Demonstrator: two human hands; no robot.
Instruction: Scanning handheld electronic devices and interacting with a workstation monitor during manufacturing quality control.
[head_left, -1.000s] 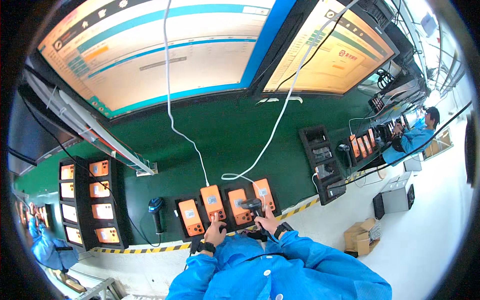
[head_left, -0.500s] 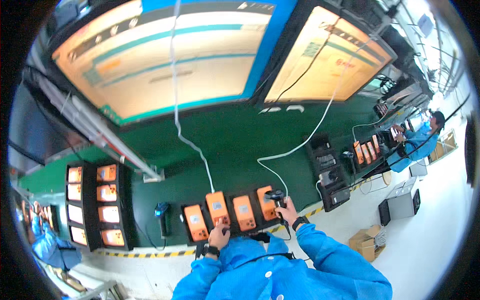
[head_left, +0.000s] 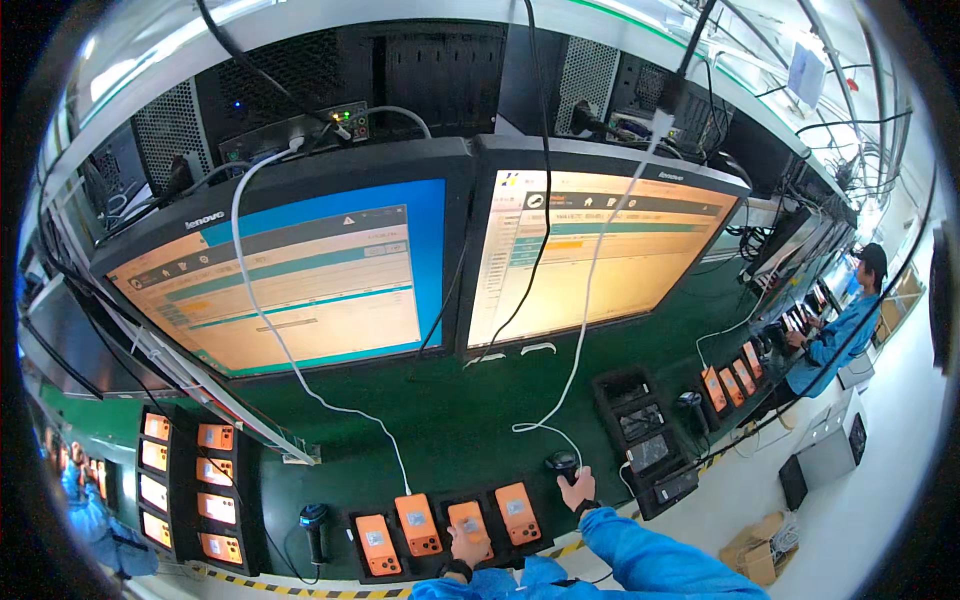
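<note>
My left hand (head_left: 468,547) has its fingers closed on the lower part of the third orange phone (head_left: 467,518) from the left, which sits in a black tray (head_left: 356,548). My right hand (head_left: 577,490) is wrapped round the handle of a black barcode scanner (head_left: 562,462), right of the tray. Beside my left hand, an orange phone (head_left: 417,525) has a white cable (head_left: 402,460) running to its top end. Another orange phone (head_left: 377,546) lies at the tray's left end, and one more orange phone (head_left: 517,514) at its right end.
Two monitors (head_left: 300,290) stand behind the green bench top (head_left: 470,420). At left are black trays of orange phones (head_left: 218,470) and a second scanner (head_left: 314,530). A black tray (head_left: 640,440) lies to the right, with a co-worker (head_left: 840,325) beyond. Cables hang across the monitors.
The view has tilted up, showing more of the monitors. My left hand has gone from the second phone to the third. My right hand has carried the scanner off the fourth phone, rightward.
</note>
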